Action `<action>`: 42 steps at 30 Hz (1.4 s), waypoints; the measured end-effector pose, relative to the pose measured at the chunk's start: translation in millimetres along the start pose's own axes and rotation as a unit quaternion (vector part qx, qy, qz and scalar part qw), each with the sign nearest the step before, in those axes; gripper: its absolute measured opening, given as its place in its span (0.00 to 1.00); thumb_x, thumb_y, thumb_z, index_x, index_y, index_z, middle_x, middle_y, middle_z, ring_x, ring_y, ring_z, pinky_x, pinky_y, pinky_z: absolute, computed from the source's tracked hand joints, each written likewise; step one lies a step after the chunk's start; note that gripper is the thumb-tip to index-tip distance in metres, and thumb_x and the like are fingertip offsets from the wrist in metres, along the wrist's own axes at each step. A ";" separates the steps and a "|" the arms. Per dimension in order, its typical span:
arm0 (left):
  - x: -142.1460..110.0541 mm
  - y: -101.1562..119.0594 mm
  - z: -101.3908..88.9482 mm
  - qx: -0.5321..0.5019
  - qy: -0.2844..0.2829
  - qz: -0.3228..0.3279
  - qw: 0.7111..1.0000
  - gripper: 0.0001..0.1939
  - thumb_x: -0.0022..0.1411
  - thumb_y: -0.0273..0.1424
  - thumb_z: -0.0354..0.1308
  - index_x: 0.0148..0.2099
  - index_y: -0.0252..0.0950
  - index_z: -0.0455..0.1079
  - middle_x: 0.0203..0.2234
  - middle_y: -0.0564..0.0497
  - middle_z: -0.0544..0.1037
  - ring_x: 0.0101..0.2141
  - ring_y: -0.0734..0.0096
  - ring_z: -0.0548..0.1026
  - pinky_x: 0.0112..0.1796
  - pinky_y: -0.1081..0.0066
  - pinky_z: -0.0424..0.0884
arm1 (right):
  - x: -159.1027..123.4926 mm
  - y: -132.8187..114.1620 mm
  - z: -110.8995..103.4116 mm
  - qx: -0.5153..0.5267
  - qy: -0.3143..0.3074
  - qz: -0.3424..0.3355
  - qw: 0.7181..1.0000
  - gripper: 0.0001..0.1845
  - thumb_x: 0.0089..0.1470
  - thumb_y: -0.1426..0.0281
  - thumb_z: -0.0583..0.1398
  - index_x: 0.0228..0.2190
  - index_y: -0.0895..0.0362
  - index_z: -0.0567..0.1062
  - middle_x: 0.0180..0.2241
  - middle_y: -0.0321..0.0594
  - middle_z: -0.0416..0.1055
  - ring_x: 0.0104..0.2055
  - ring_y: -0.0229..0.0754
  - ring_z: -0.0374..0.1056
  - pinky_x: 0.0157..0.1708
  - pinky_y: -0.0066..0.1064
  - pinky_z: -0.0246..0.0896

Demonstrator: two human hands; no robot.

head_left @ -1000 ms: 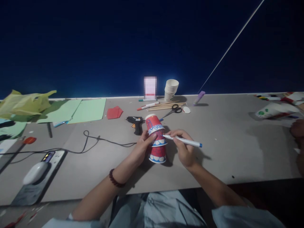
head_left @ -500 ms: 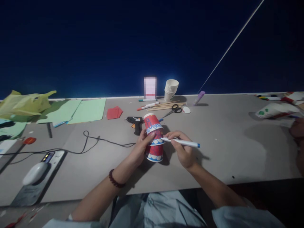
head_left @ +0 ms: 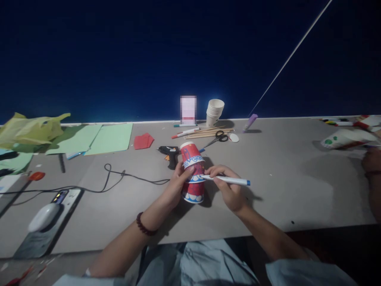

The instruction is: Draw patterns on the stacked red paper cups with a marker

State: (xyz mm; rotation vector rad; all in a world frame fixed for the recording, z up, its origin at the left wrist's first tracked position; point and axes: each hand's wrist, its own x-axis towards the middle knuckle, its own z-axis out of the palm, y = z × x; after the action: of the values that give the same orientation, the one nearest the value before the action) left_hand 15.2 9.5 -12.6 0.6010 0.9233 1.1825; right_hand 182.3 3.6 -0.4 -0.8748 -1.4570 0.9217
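A tower of three paper cups (head_left: 194, 192), coloured red with blue scalloped patterns along the rims, leans slightly over the table in front of me. My left hand (head_left: 177, 180) is closed around its left side, thumb across the middle cup. In my right hand (head_left: 228, 186) is a white marker (head_left: 232, 180) with a blue end, pinched between thumb and fingers. Its tip touches or nearly touches the blue band at the middle cup's right edge. Just behind the cups lies a black glue gun (head_left: 170, 155), its cord running left.
Scissors (head_left: 220, 137), wooden sticks (head_left: 205, 135), a stack of white cups (head_left: 214, 113) and a purple glue stick (head_left: 250, 123) are at the back. Green paper (head_left: 110, 139) and a phone (head_left: 61, 206) lie left. A co-worker's hand (head_left: 372, 161) shows at the far right.
The marker tip has shifted slightly down and left along the middle cup's rim. My left hand and the cups stay in place. The co-worker's hand at far right has moved a little.
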 end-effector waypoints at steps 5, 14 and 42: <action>-0.3 0.5 -0.8 -0.005 -0.003 -0.002 1.000 0.29 0.54 0.39 0.71 0.56 0.37 0.69 0.45 0.43 0.82 0.44 0.57 0.80 0.50 0.58 0.72 | -0.4 -0.6 -0.1 0.009 -0.003 0.003 1.000 0.07 0.57 0.70 0.59 0.28 0.53 0.76 0.32 0.40 0.78 0.37 0.45 0.75 0.41 0.37 0.71; -1.8 1.0 0.7 -0.008 -0.010 0.000 1.000 0.27 0.56 0.38 0.69 0.55 0.37 0.69 0.46 0.43 0.81 0.44 0.58 0.80 0.49 0.61 0.73 | -1.3 2.7 0.5 0.027 0.010 0.011 1.000 0.06 0.58 0.70 0.60 0.30 0.53 0.76 0.33 0.40 0.77 0.37 0.45 0.75 0.40 0.37 0.71; -1.8 2.0 0.6 -0.015 -0.015 -0.011 1.000 0.25 0.58 0.37 0.68 0.56 0.37 0.68 0.46 0.44 0.82 0.43 0.60 0.80 0.47 0.61 0.73 | -2.0 7.6 0.6 0.050 0.012 0.012 0.999 0.07 0.56 0.73 0.58 0.28 0.53 0.76 0.33 0.40 0.78 0.38 0.44 0.74 0.41 0.37 0.70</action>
State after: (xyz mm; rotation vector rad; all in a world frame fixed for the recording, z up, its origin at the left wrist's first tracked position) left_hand 14.5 8.4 -10.1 0.5814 0.8838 1.1636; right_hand 182.0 4.9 -8.2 -0.8281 -1.3699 0.9894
